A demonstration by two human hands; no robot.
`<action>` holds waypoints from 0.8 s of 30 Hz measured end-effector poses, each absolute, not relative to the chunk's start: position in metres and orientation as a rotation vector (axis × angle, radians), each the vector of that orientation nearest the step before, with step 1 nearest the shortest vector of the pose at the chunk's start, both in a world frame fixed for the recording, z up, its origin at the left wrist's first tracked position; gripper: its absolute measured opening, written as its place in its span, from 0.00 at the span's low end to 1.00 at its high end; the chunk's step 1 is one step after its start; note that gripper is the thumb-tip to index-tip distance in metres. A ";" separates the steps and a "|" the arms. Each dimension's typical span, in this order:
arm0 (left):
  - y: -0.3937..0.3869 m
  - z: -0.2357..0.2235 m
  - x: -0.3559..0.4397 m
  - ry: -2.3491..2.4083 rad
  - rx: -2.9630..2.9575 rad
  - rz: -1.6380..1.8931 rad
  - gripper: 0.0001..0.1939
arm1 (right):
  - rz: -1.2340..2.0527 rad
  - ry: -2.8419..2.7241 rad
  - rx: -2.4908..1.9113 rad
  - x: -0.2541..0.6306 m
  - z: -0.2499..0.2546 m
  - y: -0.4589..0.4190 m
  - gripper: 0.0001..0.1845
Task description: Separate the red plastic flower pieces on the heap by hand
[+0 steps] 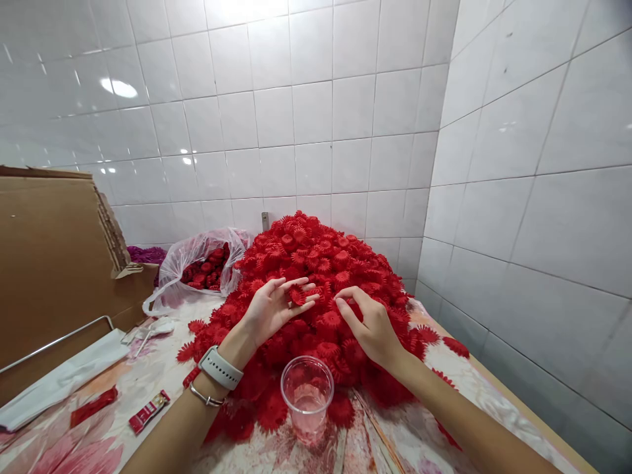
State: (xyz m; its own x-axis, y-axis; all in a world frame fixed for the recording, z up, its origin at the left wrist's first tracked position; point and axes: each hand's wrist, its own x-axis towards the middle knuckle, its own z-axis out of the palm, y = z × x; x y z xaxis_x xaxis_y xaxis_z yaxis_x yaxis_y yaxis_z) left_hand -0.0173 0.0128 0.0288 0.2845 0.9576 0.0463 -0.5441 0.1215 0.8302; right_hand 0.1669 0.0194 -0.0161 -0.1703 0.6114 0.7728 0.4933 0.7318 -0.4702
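Note:
My left hand (270, 308) is turned palm up, with its fingers loosely curled around a small red fringed flower (297, 295). A little to the right, my right hand (369, 322) has its thumb and forefinger brought close together in a pinch. Anything between those fingertips is too small to make out. Both hands are above a large heap of red fringed flowers (320, 247). In front of the heap stands a clear plastic cup (307, 401) with some clear liquid in it.
At the left are a cardboard box (54, 257) and a clear plastic bag (172, 273) of red pieces. A red glue-like packet (149, 412) and thin sticks (372, 434) lie on the flowered tablecloth (106, 431). Tiled walls (316, 112) enclose the back and right.

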 end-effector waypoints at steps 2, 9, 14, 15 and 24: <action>0.012 0.029 -0.017 0.589 0.878 1.158 0.21 | 0.096 -1.814 -0.847 0.166 -0.017 0.020 0.07; 0.008 0.026 -0.014 0.472 0.973 1.001 0.20 | -0.032 -1.878 -0.657 0.160 -0.014 0.012 0.10; 0.003 0.022 -0.006 0.369 0.969 0.919 0.18 | 0.032 -1.845 -0.669 0.155 -0.011 0.003 0.24; 0.001 0.022 -0.004 0.359 0.957 0.930 0.17 | 0.037 -1.855 -0.664 0.153 -0.011 0.002 0.24; 0.000 0.024 -0.003 0.351 0.929 0.904 0.23 | 0.108 -1.497 -0.719 0.160 -0.008 0.006 0.12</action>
State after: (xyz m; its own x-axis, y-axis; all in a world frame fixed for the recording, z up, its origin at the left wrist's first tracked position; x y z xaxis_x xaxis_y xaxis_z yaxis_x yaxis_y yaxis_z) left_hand -0.0032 -0.0002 0.0238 0.5960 0.7959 0.1060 -0.5159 0.2785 0.8101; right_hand 0.1600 0.0064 -0.0084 0.1107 0.4898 0.8648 0.3602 0.7912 -0.4942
